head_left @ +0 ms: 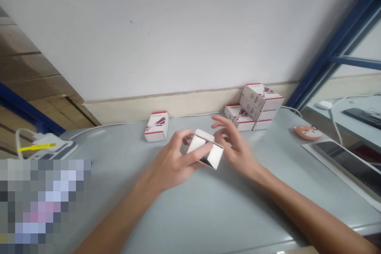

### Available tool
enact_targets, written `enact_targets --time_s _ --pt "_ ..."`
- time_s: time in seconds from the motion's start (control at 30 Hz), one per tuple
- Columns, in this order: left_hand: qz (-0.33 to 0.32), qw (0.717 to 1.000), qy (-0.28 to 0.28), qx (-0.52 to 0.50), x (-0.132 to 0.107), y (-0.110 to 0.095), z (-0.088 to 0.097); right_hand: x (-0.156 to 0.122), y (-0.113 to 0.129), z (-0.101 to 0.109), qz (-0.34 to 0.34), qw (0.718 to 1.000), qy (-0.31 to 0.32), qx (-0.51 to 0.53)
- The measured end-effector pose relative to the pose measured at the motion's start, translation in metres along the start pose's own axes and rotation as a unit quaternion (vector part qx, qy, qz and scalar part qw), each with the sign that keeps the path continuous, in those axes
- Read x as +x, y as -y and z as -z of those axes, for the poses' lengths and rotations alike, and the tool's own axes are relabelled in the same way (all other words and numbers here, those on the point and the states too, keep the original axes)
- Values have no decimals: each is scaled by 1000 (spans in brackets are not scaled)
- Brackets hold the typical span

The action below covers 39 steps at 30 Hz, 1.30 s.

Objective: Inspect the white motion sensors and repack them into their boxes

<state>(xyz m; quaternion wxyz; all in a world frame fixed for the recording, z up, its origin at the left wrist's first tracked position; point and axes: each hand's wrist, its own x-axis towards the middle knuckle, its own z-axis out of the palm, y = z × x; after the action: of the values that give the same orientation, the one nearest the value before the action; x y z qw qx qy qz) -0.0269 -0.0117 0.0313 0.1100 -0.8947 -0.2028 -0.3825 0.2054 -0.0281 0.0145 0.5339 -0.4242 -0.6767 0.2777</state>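
Observation:
My left hand (174,160) grips a white cardboard box (205,149), which stands open and unfolded with its plain inner faces showing. My right hand (235,143) hovers at the box's right side, fingers curled and apart, and holds nothing. Its fingertips are very close to the box, but I cannot tell whether they touch it. Behind my hands, a closed white box with red markings (156,127) lies alone on the grey table (190,210). Further right stands a stack of several similar boxes (256,103) against the wall.
A white cable (101,128) runs along the table's back edge. On the right lie an orange fox-shaped object (308,132) and a dark tablet (348,166). A white device with a yellow strap (44,145) sits at the left. A pixelated patch hides the lower left corner.

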Motion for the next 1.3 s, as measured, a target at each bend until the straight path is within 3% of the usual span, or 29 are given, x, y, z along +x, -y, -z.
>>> enact_targets --time_s 0.1,0.2,0.3,0.4,0.5,0.63,0.77,0.87,1.03,1.2,1.3 --pt "31 999 16 0 -1 3 3 -1 1 1 107 988 19 -109" --pt "89 995 25 -39 -5 7 0 -2 4 0 147 973 19 -176" --pt "152 980 -22 -124 -11 10 -11 -5 5 -2 159 966 21 -203" --pt "227 947 -71 -215 -17 10 -22 -7 4 -2 155 969 58 -185" --pt "310 899 -35 -308 -19 10 -26 -7 5 0 142 973 64 -172" --pt "318 891 -23 -323 -14 10 -20 -5 11 5 140 972 118 -144" --pt "337 858 25 -388 -12 3 -16 -4 11 5 158 969 144 -127" --pt "320 893 -32 -315 -13 -2 -19 -6 5 1 170 971 128 -107" --pt "128 971 -71 -187 -8 3 -13 -4 -7 -2 196 975 66 -85" --pt "95 983 -132 -89 -5 17 -6 0 -2 4 140 982 24 -122" --pt "66 992 -108 15 -7 23 -5 0 4 9 128 975 41 -175"
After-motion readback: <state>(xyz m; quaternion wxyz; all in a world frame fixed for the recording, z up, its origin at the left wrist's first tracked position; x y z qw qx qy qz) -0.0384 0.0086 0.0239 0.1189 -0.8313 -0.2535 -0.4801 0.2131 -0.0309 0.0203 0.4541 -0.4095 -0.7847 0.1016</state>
